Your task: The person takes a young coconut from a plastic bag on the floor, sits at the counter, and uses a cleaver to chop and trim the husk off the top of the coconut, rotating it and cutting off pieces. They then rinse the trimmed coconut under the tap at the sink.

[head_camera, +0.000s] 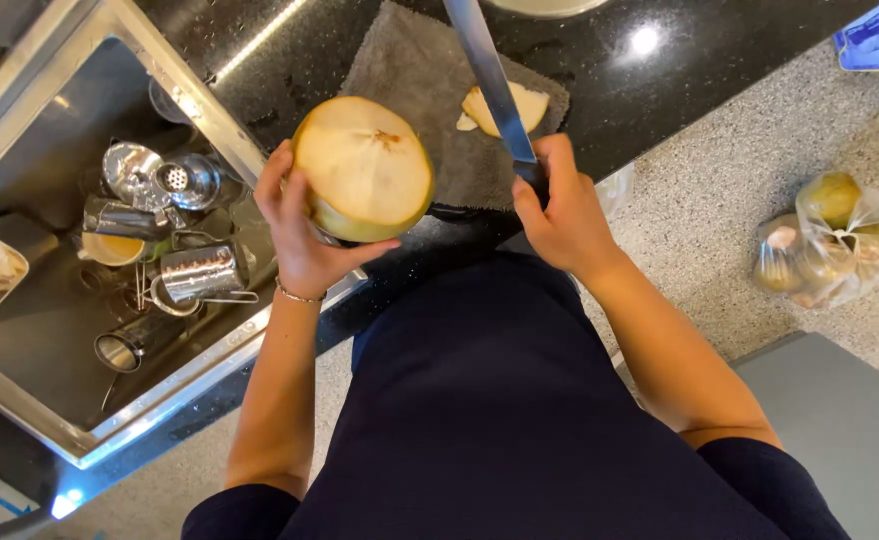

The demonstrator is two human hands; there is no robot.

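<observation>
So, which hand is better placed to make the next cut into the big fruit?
The right hand, probably. It already grips the knife by the handle, blade pointing away over the grey cloth. The left hand is wrapped around the fruit, cut face up.

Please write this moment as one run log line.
left hand: holds cut coconut | right hand: holds knife | cut piece on grey cloth

Black speckled counter (pixel 659 90): grey cloth (pixel 409 80) lying flat on it, pale fruit slice (pixel 529 105) on cloth.
</observation>
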